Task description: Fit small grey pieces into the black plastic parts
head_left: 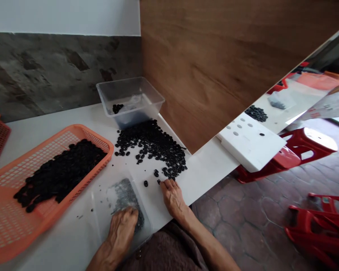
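My left hand [123,224] is curled closed over a clear plastic bag [144,214] that holds many tiny dark grey pieces [125,194]. Whatever its fingers grip is hidden beneath them. At the near end of a loose pile of black oval pieces [147,139], my right hand [173,194] has its fingers bent and pressed together at the table surface. One small black piece [159,181] lies right by those fingertips; what they pinch does not show. Another black oval piece [146,183] sits alone between the bag and my right hand.
An orange mesh basket [107,152] of black pieces stands left on the white table [206,167]. Behind the pile is a clear plastic bin [131,113]. A wooden panel [214,56] rises at right, beside a white box with holes [254,143]. Red stools [313,226] stand on the floor.
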Available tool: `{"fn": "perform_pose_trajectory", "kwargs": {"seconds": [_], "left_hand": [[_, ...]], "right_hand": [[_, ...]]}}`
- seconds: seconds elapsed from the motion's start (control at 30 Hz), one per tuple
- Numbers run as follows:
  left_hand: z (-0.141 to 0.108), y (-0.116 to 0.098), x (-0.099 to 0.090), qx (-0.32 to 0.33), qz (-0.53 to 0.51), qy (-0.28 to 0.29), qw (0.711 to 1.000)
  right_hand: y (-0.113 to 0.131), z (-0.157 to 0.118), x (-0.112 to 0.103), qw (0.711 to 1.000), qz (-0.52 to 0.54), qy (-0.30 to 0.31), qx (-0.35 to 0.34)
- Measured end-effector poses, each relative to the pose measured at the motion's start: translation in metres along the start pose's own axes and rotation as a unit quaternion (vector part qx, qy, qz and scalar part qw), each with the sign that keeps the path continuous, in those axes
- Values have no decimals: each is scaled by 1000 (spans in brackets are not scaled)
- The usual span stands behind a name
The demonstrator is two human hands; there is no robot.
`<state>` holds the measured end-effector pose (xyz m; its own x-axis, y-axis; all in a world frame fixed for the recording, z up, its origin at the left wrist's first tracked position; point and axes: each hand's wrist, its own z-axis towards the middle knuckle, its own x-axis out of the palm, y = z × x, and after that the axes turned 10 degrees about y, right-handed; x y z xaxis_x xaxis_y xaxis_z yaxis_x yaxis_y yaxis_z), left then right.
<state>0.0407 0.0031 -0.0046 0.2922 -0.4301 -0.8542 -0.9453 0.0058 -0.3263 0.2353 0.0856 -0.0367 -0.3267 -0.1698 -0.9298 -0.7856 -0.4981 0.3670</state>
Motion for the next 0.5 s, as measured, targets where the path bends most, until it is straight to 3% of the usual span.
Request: {"fn": "perform_pose_trajectory", "kwargs": {"seconds": [0.17, 0.23, 0.27, 0.33, 0.37, 0.4, 0.43, 0.5], "left_hand": [[1, 14, -8, 12, -74, -14, 997], [-1, 18, -16, 25, -116, -24, 993], [-3, 19, -19, 26, -156, -25, 987], [-7, 17, -26, 17, -276, -25, 961], [-10, 15, -29, 13, -343, -22, 939], [-12, 12, -32, 11, -400, -16, 916], [-14, 9, -35, 14, -437, -9, 899], [-18, 3, -42, 34, -449, 1, 893]], "right_hand": [[13, 0, -20, 993, 116, 0, 23], [23, -1, -29, 968, 249, 17, 27], [29, -1, -32, 932, 360, 30, 32], [41, -1, -37, 818, 571, 51, 46], [47, -1, -39, 762, 643, 57, 52], [52, -1, -40, 726, 683, 61, 54], [57, 0, -42, 705, 704, 66, 52], [65, 1, -47, 701, 707, 76, 41]]}}
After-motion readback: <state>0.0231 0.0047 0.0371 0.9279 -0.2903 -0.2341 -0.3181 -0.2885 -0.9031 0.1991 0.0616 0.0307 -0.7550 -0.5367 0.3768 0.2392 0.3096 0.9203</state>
